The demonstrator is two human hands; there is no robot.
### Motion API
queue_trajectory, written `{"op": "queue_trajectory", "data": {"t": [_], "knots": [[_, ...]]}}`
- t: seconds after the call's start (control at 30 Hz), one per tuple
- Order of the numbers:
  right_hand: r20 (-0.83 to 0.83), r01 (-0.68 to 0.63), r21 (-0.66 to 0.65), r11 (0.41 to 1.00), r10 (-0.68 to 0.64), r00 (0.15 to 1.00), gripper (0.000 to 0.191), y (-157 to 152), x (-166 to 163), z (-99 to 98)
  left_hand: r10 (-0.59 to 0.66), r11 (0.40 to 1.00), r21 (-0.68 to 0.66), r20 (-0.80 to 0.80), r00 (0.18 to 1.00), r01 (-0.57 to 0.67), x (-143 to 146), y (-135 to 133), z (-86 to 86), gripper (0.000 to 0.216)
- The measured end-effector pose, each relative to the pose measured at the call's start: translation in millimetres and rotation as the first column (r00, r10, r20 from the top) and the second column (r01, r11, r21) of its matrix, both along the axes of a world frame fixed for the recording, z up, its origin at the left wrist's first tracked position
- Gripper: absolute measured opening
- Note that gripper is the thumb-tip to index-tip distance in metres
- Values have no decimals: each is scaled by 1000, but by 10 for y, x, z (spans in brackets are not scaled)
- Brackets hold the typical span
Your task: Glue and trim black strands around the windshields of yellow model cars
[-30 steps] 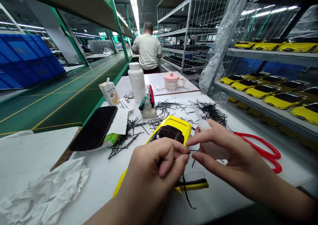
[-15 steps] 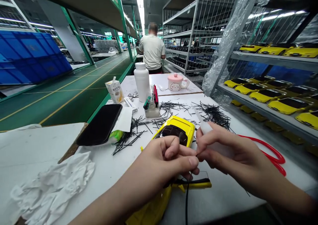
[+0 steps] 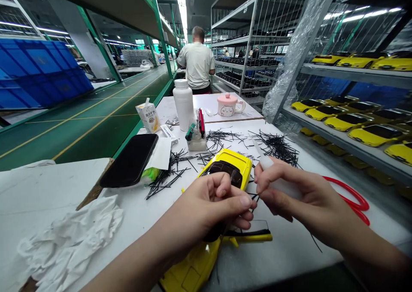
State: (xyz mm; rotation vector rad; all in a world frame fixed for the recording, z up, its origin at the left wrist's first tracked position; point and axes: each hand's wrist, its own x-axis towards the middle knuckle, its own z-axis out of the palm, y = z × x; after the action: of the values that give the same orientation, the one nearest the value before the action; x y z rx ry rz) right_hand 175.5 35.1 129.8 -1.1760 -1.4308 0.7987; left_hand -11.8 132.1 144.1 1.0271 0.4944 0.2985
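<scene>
My right hand (image 3: 289, 193) is wrapped round a translucent white squeeze bottle (image 3: 266, 162) with a thin tip pointing away from me. Its thumb and forefinger are pinched together. My left hand (image 3: 222, 202) has its thumb and fingers closed on a thin black strip (image 3: 254, 196), whose short end shows between my hands. Behind them sits a yellow model car (image 3: 236, 159) with a dark windscreen. Below my left hand and forearm lies a yellow car body (image 3: 196, 264), partly hidden, with an open door (image 3: 254, 236) sticking out to the right.
Loose black strips (image 3: 278, 148) are scattered over the white table. Around them are a phone (image 3: 130, 161), a tool holder (image 3: 197, 144), a white bottle (image 3: 183, 107), a pink-lidded mug (image 3: 227, 107), red handles (image 3: 350, 197) and a crumpled white cloth (image 3: 74, 240). Car shelves (image 3: 354, 77) stand right.
My hands have drawn slightly apart, leaving a small gap between the fingertips. The black strip that hung straight down below my left hand now shows only faintly, farther left.
</scene>
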Motion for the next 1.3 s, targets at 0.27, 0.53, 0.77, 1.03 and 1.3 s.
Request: {"op": "queue_trajectory", "data": {"t": [0.27,0.53,0.77,1.03,1.3], "knots": [[-72,336,26,941,-334,940,15,-167,569,-18,11,706,695,-208,978,140,483,151,349,40],[-293,702,1,712,-671,681,21,-497,1184,-147,-51,363,850,-391,919,382,1201,455,201,33],[28,546,-35,837,-546,838,31,-614,1218,-303,-61,231,823,-521,851,520,1319,380,157,24],[-31,275,-30,961,-276,961,23,-454,971,-137,-195,502,732,-424,885,461,1085,288,335,4],[74,136,51,989,-140,987,21,-340,689,130,-268,937,216,-63,961,276,864,-85,403,37]]}}
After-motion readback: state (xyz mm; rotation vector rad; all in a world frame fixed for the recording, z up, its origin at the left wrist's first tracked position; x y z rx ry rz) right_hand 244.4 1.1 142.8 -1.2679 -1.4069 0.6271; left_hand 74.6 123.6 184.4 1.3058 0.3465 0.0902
